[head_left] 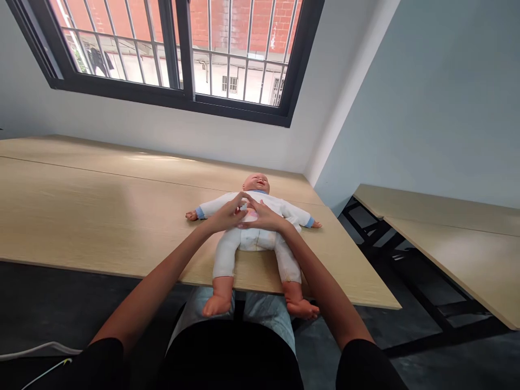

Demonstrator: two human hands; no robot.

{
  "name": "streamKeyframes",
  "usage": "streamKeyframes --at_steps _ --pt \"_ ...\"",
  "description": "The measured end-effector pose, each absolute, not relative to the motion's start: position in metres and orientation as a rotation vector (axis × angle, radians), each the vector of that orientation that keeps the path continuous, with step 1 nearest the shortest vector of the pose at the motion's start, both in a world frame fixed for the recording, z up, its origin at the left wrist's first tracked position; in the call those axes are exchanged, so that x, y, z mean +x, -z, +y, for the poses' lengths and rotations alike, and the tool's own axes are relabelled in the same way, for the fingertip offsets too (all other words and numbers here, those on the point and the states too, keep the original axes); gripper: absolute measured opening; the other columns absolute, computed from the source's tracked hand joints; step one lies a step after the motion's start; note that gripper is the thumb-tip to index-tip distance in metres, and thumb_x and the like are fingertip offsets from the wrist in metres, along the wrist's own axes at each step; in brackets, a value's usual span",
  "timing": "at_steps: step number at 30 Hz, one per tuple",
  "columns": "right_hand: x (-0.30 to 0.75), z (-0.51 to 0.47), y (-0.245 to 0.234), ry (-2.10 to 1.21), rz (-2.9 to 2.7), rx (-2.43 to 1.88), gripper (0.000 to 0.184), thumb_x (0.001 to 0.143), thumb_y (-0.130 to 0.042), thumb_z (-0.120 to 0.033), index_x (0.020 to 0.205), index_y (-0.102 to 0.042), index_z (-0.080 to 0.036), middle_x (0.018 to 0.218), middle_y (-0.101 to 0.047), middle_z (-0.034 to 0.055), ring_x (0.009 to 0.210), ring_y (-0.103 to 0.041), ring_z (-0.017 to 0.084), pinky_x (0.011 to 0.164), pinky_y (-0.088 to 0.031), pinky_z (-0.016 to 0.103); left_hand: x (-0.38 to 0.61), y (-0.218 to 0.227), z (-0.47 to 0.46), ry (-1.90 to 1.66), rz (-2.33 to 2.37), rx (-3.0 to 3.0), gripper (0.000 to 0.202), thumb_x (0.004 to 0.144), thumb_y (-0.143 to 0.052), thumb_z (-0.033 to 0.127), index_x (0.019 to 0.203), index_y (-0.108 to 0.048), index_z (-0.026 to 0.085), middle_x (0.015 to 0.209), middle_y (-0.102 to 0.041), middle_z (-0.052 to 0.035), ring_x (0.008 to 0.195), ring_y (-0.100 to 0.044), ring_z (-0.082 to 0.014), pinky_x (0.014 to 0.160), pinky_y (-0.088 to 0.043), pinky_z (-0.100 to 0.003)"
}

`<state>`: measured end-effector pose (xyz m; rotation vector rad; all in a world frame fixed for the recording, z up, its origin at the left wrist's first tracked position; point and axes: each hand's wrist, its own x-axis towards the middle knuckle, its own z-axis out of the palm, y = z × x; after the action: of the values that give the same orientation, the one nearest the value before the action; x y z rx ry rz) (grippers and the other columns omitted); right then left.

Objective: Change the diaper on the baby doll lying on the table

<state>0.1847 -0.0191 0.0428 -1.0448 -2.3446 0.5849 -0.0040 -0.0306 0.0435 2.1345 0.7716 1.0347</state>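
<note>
A baby doll [258, 240] lies on its back on the wooden table, head toward the window and arms spread wide. It wears a white top with blue cuffs and collar and white leggings; its bare feet hang past the table's front edge. My left hand [232, 213] is over the left side of the doll's belly, fingers curved and apart. From the other side, my right hand [262, 214] rests there too, its thumb and fingers spread. The fingertips of both hands meet or nearly meet above the belly, around a pinkish patch. Whether they pinch any cloth is hard to see.
The light wooden table [101, 216] extends far to the left. A barred window [187, 103] with a dark frame is in the wall behind it. At the right stands another table [455, 260] on black legs. A white cable [40, 349] runs at lower left.
</note>
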Motion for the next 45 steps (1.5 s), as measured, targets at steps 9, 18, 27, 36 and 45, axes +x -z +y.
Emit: streamKeyframes --at_steps 9,18,27,36,45 --pt "0.188 -0.019 -0.041 -0.732 -2.292 -0.957 0.069 0.068 -0.083 -0.026 0.132 -0.056 -0.020 0.126 -0.062 0.0077 0.123 -0.054 0.030 0.120 -0.005 0.059 0.015 -0.031 -0.021 -0.996 0.666 2.149 0.039 0.081 -0.063 0.030 0.114 -0.045 0.021 0.076 -0.051 0.0049 0.062 -0.045 -0.0111 0.060 -0.038 -0.023" --pt "0.274 -0.038 -0.051 -0.784 -1.697 -0.921 0.051 0.080 -0.073 -0.044 0.124 -0.061 -0.020 0.120 -0.066 0.0095 0.116 -0.060 0.023 0.102 -0.047 0.038 0.008 -0.036 -0.038 -0.935 0.832 2.653 0.023 0.094 -0.049 0.037 0.093 -0.065 0.020 0.098 -0.066 -0.0066 0.099 -0.057 -0.0240 0.091 -0.045 -0.041" --pt "0.349 -0.037 -0.005 -0.706 -1.646 -1.531 0.029 0.065 -0.074 -0.038 0.081 -0.064 -0.015 0.077 -0.067 0.0042 0.072 -0.060 0.018 0.069 -0.048 0.030 0.059 -0.050 -0.071 -0.574 0.541 2.968 0.041 0.098 -0.049 0.038 0.138 -0.053 0.032 0.153 -0.044 -0.0028 0.146 -0.030 -0.0305 0.118 -0.017 -0.054" --pt "0.350 -0.041 -0.010 -0.980 -1.719 -1.527 0.037 0.049 -0.085 -0.038 0.069 -0.065 -0.014 0.065 -0.064 0.0013 0.064 -0.056 0.016 0.059 -0.040 0.027 0.129 -0.050 -0.019 -0.203 0.486 2.682 0.022 0.087 -0.065 0.034 0.068 -0.073 0.025 0.094 -0.077 -0.0048 0.130 -0.050 -0.0319 0.116 0.003 -0.060" --pt "0.327 -0.046 -0.007 -0.902 -1.827 -1.594 0.044 0.052 -0.085 -0.047 0.078 -0.066 -0.016 0.068 -0.063 0.0011 0.067 -0.056 0.017 0.061 -0.039 0.026 0.138 -0.036 0.034 -0.494 0.685 2.589 0.028 0.065 -0.076 0.022 0.044 -0.058 0.021 0.063 -0.068 -0.0035 0.109 -0.055 -0.0303 0.114 -0.008 -0.060"
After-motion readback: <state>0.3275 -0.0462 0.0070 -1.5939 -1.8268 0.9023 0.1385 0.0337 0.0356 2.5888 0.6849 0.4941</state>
